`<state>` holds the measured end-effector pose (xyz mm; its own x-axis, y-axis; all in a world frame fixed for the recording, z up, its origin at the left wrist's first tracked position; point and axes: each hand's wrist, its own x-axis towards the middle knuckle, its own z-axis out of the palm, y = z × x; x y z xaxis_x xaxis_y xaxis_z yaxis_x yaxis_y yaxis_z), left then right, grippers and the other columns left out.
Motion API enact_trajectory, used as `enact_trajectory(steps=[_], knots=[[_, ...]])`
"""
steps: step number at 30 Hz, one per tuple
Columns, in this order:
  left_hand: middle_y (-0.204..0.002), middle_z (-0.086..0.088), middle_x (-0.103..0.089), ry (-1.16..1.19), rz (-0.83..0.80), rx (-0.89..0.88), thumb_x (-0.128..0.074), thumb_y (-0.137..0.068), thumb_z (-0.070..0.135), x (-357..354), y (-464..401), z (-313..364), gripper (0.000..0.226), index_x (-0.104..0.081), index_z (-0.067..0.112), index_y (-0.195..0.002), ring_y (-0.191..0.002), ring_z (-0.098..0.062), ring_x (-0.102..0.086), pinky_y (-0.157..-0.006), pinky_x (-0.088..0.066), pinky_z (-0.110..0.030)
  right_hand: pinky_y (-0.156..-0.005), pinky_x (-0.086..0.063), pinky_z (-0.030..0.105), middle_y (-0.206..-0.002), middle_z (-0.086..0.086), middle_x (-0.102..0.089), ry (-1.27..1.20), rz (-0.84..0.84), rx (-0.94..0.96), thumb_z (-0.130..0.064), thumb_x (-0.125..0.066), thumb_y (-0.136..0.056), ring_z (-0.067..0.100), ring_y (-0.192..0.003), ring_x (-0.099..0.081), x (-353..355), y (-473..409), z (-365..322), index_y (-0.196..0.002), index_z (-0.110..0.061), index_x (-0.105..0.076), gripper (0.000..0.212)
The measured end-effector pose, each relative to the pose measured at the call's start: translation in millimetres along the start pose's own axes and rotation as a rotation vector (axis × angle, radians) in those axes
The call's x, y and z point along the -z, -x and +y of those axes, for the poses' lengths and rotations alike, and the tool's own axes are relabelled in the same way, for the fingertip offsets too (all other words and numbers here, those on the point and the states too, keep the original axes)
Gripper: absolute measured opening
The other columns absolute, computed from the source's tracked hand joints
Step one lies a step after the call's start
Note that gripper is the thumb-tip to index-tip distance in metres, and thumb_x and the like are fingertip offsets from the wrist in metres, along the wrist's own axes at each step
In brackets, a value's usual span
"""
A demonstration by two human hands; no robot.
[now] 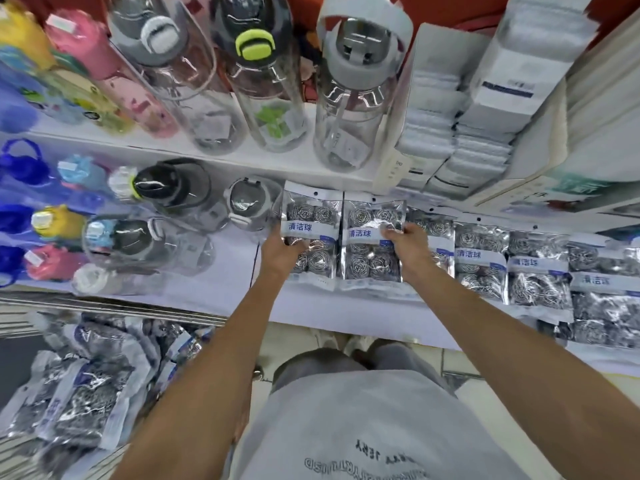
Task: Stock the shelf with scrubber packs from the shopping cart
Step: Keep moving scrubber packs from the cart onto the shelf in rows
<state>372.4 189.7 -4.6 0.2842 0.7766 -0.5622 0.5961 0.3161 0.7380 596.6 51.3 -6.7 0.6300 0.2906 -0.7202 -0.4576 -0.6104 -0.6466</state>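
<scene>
The left hand (280, 252) grips one scrubber pack (309, 233); the right hand (408, 247) grips a second pack (372, 242). Both packs lie side by side on the white shelf (235, 289) (more packs (86, 386) fill the shopping cart (20, 327), lower left).

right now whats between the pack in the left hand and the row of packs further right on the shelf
In the head view, the scrubber pack gripped by the right hand sits between the left hand's pack and the shelved row.
</scene>
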Motion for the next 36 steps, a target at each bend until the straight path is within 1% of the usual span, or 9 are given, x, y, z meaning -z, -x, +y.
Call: enact_trajectory(steps=[3,7,11,15,22,25,29,32,36], knots=[[-0.134,-0.005,-0.067,-0.045,0.002,-0.045,-0.083,-0.084,0.015,0,-5,-3,0.066,-0.052,0.015,-0.142,-0.124,-0.027,-0.061,-0.109,-0.048,-0.043,-0.078,-0.054,0.037,-0.103,0.000,-0.061,0.038,0.040,0.004,-0.022,-0.078,-0.090,0.016,-0.083,-0.060,-4,0,0,-0.141,-0.014,-0.046,0.061],[-0.127,-0.006,-0.070,-0.081,0.004,-0.057,-0.083,-0.085,0.013,1,-6,-4,0.056,-0.056,0.012,-0.135,-0.119,-0.025,-0.063,-0.107,-0.048,-0.040,-0.093,-0.050,0.040,-0.117,0.003,-0.057,0.067,0.048,0.025,-0.022,-0.077,-0.091,0.022,-0.101,-0.057,-7,2,-3,-0.142,-0.013,-0.045,0.061],[-0.127,-0.003,-0.069,-0.080,0.007,-0.081,-0.080,-0.088,0.015,2,-2,-9,0.055,-0.054,0.015,-0.137,-0.117,-0.022,-0.062,-0.104,-0.048,-0.036,-0.057,-0.045,0.030,-0.110,0.012,-0.065,0.236,0.037,0.101,-0.025,-0.075,-0.092,0.017,-0.068,-0.058,-3,5,-5,-0.138,-0.009,-0.048,0.055],[-0.127,-0.002,-0.067,-0.104,0.013,-0.091,-0.078,-0.091,0.020,2,5,-9,0.056,-0.051,0.016,-0.140,-0.117,-0.022,-0.061,-0.102,-0.049,-0.035,-0.064,-0.047,0.030,-0.110,0.010,-0.064,0.430,0.000,0.210,-0.025,-0.076,-0.091,0.022,-0.079,-0.060,4,15,-9,-0.140,-0.008,-0.043,0.061],[-0.119,-0.004,-0.063,-0.265,0.075,-0.162,-0.066,-0.099,0.027,4,48,-9,0.061,-0.041,0.016,-0.154,-0.105,-0.022,-0.058,-0.088,-0.042,-0.030,-0.056,-0.051,0.031,-0.100,0.012,-0.067,0.826,-0.106,0.501,-0.021,-0.066,-0.098,0.019,-0.071,-0.064,29,57,-8,-0.115,-0.005,-0.063,0.024],[-0.125,-0.018,-0.063,-0.344,0.127,-0.139,-0.061,-0.101,0.031,8,80,-18,0.046,-0.051,0.010,-0.140,-0.117,-0.038,-0.060,-0.089,-0.047,-0.036,-0.077,-0.054,0.030,-0.116,0.016,-0.065,0.972,-0.190,0.680,-0.026,-0.057,-0.102,0.027,-0.096,-0.067,38,83,-7,-0.120,-0.006,-0.063,0.028],[-0.142,-0.023,-0.049,-0.489,0.241,-0.115,-0.052,-0.105,0.038,13,144,-38,0.060,-0.037,0.006,-0.154,-0.129,-0.041,-0.050,-0.102,-0.045,-0.048,-0.091,-0.053,0.041,-0.122,0.012,-0.064,1.182,-0.349,0.895,-0.032,-0.050,-0.104,0.031,-0.110,-0.064,37,120,0,-0.133,-0.010,-0.060,0.038],[-0.138,-0.023,-0.052,-0.543,0.353,-0.087,-0.050,-0.106,0.040,18,190,-65,0.056,-0.044,0.003,-0.148,-0.121,-0.042,-0.054,-0.096,-0.048,-0.049,-0.101,-0.048,0.043,-0.139,0.013,-0.058,1.291,-0.432,1.087,-0.031,-0.051,-0.102,0.033,-0.127,-0.055,25,141,13,-0.141,-0.011,-0.053,0.045],[-0.125,-0.019,-0.059,-0.488,0.485,-0.015,-0.049,-0.102,0.041,26,257,-108,0.047,-0.057,0.003,-0.129,-0.113,-0.041,-0.059,-0.089,-0.053,-0.047,-0.102,-0.046,0.043,-0.147,0.015,-0.052,1.379,-0.534,1.235,-0.036,-0.048,-0.105,0.035,-0.130,-0.052,5,176,41,-0.150,-0.011,-0.044,0.052]])
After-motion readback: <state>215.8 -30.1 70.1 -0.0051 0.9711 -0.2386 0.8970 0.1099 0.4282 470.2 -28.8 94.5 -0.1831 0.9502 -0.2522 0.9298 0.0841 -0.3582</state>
